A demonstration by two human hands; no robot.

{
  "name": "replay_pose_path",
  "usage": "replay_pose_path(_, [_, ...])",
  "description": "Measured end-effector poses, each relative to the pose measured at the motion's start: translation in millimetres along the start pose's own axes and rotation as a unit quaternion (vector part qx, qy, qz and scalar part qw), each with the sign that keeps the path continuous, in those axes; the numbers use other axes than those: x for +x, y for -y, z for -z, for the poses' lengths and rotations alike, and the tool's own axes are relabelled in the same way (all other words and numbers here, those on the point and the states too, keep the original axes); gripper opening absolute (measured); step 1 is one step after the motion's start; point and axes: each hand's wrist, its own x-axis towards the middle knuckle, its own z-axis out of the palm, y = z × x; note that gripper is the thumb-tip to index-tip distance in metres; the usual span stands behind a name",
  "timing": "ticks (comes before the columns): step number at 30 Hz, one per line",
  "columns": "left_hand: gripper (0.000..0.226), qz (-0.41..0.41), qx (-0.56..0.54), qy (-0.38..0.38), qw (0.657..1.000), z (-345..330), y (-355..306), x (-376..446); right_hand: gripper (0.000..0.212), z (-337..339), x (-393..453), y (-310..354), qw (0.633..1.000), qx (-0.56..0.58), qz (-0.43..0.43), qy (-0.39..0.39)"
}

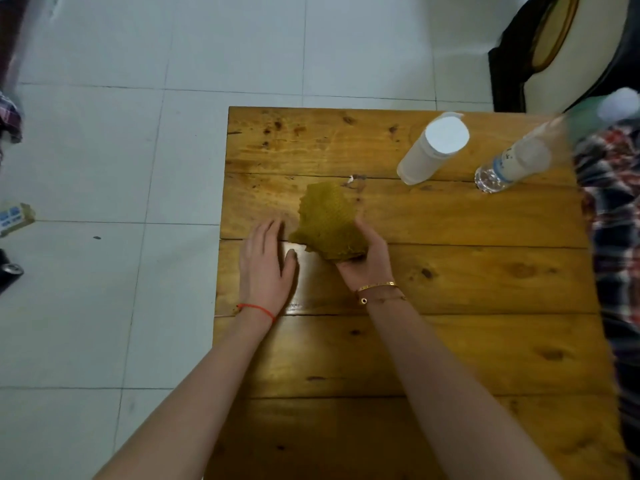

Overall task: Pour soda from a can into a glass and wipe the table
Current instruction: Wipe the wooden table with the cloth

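Observation:
A mustard-yellow cloth (pixel 327 221) is held just above the wooden table (pixel 450 289), left of its middle. My right hand (pixel 367 261) grips the cloth from below and the right, palm turned up. My left hand (pixel 265 263) lies flat on the table beside the cloth's left edge, fingers apart, holding nothing. A tall clear glass with a white top (pixel 431 148) stands at the table's far right. No soda can is visible on the table.
A clear plastic water bottle (pixel 512 162) stands right of the glass near the table's right edge. Plaid fabric (pixel 613 209) runs along that edge. A round object on a dark chair (pixel 568 39) is beyond the far corner. Tiled floor (pixel 104 168) lies left, with a small box (pixel 15 218).

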Motion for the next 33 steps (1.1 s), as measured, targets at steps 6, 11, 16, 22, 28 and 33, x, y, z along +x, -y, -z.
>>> replay_pose_path(6, [0.061, -0.042, 0.117, 0.096, 0.988, -9, -17, -54, 0.036, 50, -44, 13, 0.999, -0.013, 0.008, -0.049])
replay_pose_path(11, [0.057, -0.042, 0.123, 0.123, 0.984, -22, -28, -99, 0.032, 104, -84, 42, 0.993, -0.046, 0.090, -0.062])
replay_pose_path(16, [0.058, -0.029, 0.130, 0.121, 0.984, -37, -45, -144, 0.059, 170, -127, 74, 0.965, -0.147, 0.149, -0.155])
replay_pose_path(22, [0.057, -0.007, 0.122, 0.100, 0.987, -54, -67, -196, 0.044, 233, -182, 104, 0.896, -0.311, 0.281, -0.144])
replay_pose_path(28, [0.058, 0.006, 0.116, 0.095, 0.989, -72, -81, -238, 0.041, 277, -194, 85, 0.750, -0.557, 0.336, -0.118])
replay_pose_path(33, [0.057, 0.010, 0.109, 0.092, 0.990, -80, -85, -261, 0.039, 287, -193, 27, 0.741, -0.591, 0.303, -0.104])
